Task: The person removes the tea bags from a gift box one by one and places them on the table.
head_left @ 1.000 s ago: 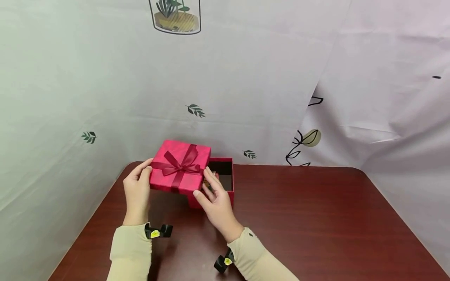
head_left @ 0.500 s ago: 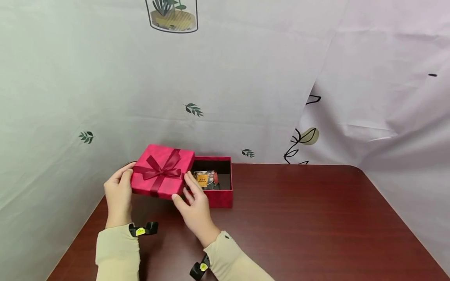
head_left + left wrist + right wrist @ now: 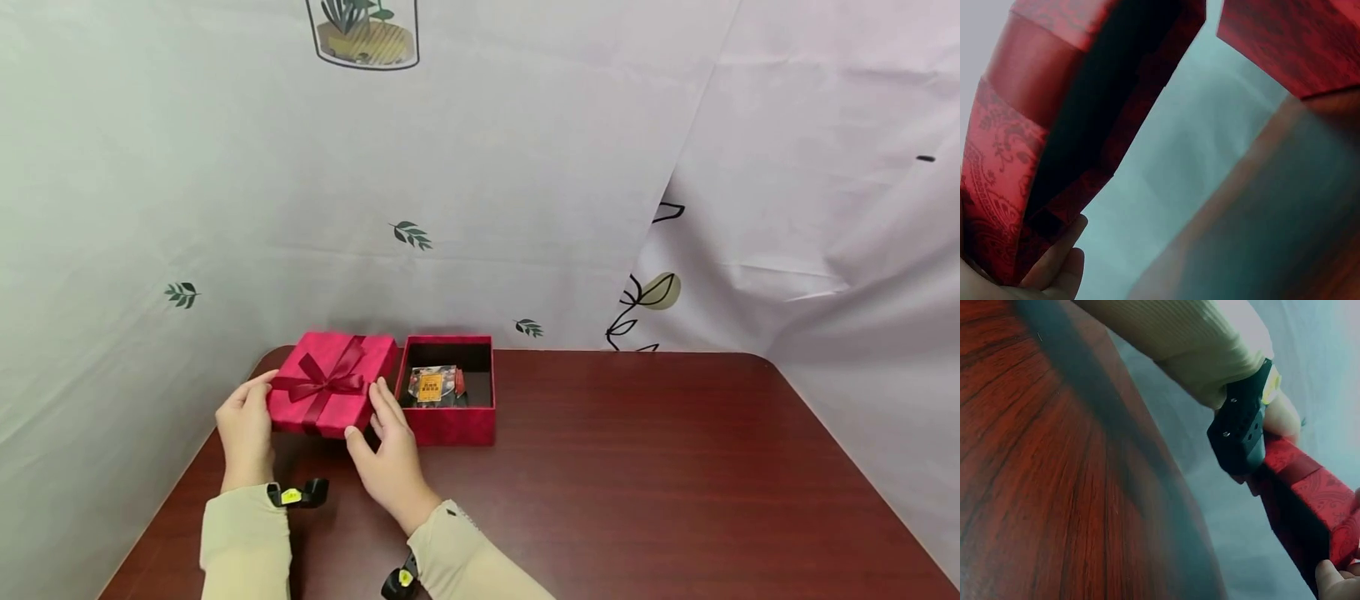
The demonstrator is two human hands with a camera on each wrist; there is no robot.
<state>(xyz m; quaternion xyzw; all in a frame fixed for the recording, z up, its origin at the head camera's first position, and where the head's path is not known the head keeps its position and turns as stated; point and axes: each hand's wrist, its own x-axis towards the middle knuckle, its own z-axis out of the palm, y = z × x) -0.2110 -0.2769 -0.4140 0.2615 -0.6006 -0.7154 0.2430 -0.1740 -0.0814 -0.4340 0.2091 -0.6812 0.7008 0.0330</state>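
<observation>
1. 2 hands on the red lid [image 3: 330, 383], held off the table [image 3: 600, 483] w/ dark underside showing in left wrist view. Left hand [image 3: 243, 429] grips its left edge, fingers curled round the rim. Right hand [image 3: 386, 454] at its right front corner, thumb under, fingers nearly straight along the side.
2. Lid has a dark red ribbon bow [image 3: 322, 383] on top.
3. Just right of lid: open red box [image 3: 450, 421] on the table, near its back edge. Inside: small packet w/ orange label [image 3: 431, 386]; rest of interior dark.
4. Behind: white leaf-print backdrop [image 3: 525, 167].
</observation>
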